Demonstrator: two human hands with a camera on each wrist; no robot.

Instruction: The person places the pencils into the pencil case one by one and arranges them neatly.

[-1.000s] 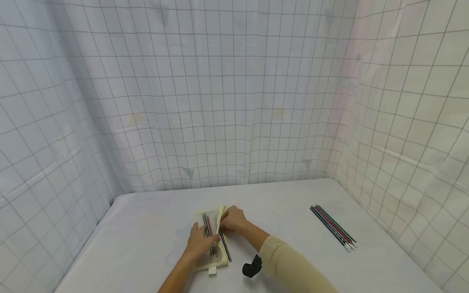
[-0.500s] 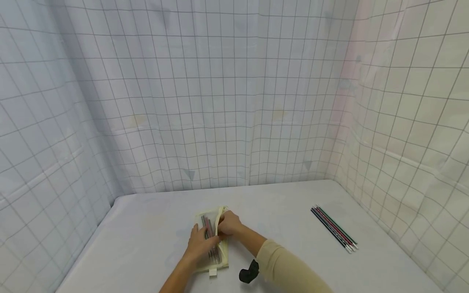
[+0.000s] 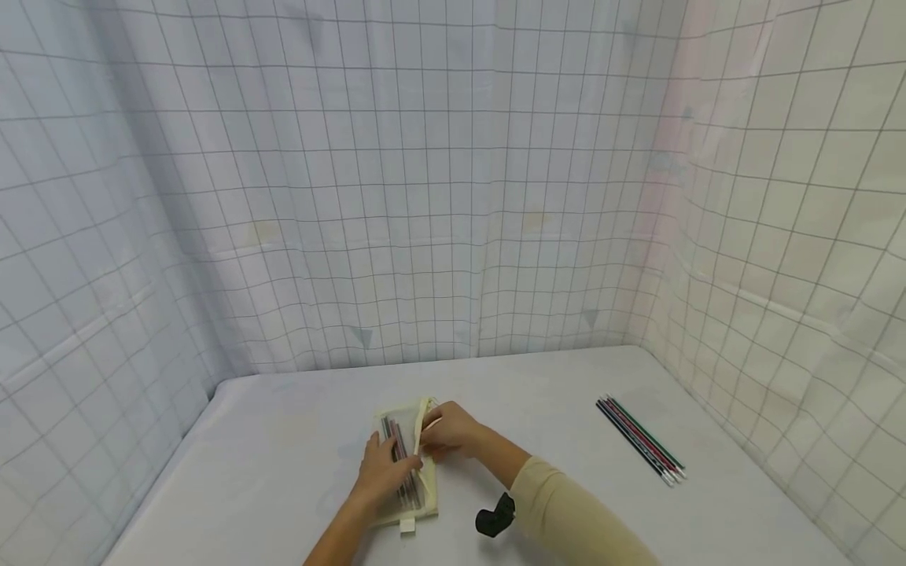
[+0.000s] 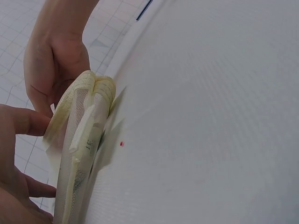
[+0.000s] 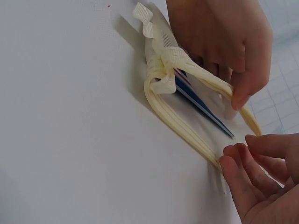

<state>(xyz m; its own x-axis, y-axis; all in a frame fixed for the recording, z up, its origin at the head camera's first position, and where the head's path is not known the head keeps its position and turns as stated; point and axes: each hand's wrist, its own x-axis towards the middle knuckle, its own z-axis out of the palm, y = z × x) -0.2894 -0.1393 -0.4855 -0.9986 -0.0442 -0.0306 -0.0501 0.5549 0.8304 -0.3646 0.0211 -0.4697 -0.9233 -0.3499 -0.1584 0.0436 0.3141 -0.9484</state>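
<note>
In the head view, the left hand (image 3: 382, 475) grips the pouch (image 3: 418, 487), broad tabletop (image 3: 524, 417) between it and the pencils (image 3: 640, 440) near the right edge. The left wrist shows dark characters (image 4: 88, 143) on the pouch, not surely readable; the right wrist, the right hand (image 5: 270, 198) unclenched, fingertips at the opening's rim (image 5: 184, 128).

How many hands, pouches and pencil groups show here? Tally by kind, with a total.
Hands: 2 (left hand, right hand)
Pouches: 1 (pale yellow mesh pouch)
Pencil groups: 2 (pencils inside the pouch, pencils on the table; too fine to count singly)
Total: 5
</note>
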